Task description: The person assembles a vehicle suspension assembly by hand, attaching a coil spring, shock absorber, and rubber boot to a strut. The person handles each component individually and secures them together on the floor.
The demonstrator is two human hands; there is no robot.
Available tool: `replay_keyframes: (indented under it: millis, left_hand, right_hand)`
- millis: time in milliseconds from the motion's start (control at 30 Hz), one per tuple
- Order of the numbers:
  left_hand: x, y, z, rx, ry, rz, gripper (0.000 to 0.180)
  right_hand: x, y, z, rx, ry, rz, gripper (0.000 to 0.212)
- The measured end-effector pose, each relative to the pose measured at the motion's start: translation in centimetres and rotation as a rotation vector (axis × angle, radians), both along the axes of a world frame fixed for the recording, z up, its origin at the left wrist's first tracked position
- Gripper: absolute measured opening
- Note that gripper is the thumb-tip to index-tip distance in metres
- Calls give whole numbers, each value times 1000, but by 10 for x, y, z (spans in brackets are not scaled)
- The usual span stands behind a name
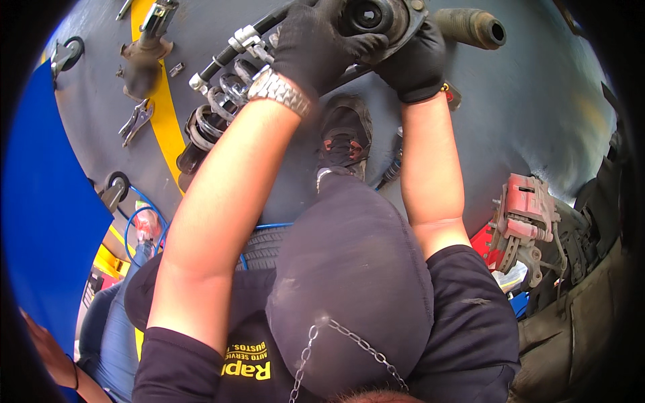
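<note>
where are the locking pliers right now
In the head view, the locking pliers lie on the gray floor at upper left, beside the left edge of the yellow stripe.

Metal mount [380, 24] | dark, round recessed centre | face-up, held | top of view

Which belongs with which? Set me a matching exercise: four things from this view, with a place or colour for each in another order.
Column one
1. Brake caliper
2. Locking pliers
3. Round mount
4. Shoe

Column two
A. Gripped between the gloved left hand and gloved right hand
B. Black with orange-red accents
C. Worn red
D. On the floor beside the yellow stripe

Pairs: 1-C, 2-D, 3-A, 4-B
</note>
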State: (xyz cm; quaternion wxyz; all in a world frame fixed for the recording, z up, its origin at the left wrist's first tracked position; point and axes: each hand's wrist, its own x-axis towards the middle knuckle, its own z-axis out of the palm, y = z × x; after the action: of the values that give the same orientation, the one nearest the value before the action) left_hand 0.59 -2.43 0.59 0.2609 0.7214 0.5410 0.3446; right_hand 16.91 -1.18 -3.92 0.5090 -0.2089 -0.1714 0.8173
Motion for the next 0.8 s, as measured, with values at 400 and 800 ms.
replay_keyframes:
  millis: [400,800]
  left_hand:
    - [-5,-2,-20,-436,-140,105,64]
    - [-114,-74,-21,-100,528,272,54]
  right_hand:
    - [10,-2,-41,-238,40,204,61]
    - [-14,36,-72,43,-321,477,38]
